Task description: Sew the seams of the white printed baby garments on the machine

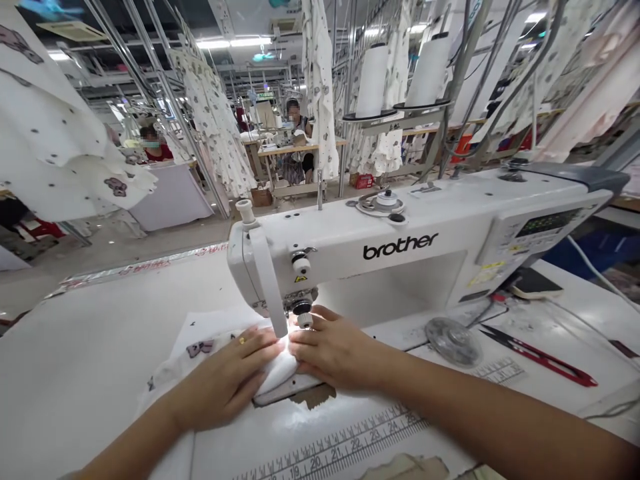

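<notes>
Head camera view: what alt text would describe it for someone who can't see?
A person's left hand and right hand rest on white printed fabric at the lit end of a white Brother sewing machine. Red-and-black thread snips lie to the right on the white tabletop; white patterned garments hang behind.

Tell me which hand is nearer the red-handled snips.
Right. The right hand is at the white fabric, to the left of the snips; the left hand is on the fabric too, farther left, beyond the right.
</notes>
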Demonstrator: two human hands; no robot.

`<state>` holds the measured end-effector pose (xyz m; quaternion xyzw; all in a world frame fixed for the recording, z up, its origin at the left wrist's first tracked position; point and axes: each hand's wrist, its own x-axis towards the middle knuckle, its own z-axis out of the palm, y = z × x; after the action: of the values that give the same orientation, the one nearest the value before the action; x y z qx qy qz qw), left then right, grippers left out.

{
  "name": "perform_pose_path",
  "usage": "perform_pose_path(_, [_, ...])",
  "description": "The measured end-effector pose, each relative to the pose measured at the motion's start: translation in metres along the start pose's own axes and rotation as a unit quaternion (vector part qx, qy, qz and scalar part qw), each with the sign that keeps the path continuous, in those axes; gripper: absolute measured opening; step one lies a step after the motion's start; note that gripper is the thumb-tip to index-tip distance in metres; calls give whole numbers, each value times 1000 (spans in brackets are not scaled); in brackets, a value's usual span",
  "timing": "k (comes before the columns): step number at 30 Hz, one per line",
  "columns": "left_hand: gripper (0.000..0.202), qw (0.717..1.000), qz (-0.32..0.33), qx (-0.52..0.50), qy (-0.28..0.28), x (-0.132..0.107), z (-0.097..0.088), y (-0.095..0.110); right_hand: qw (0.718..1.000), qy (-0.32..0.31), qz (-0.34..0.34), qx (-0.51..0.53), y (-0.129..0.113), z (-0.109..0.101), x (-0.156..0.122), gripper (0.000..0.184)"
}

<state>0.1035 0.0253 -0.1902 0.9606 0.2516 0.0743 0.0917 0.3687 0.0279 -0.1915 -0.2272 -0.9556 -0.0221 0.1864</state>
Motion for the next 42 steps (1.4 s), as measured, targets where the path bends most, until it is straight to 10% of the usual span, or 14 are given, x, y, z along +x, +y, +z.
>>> perform_pose_path(21, [55,1000,10,11,7,8,-8,-6,996,-43,62,39,6,1,-2,19])
perform_pose_path(33, [59,995,-58,17,82,2,23,5,994,-15,100,38,14,6,-6,34])
perform_pose_path(42, [58,996,13,-14,87,6,6,5,996,16,-9,85,15,-2,-6,22])
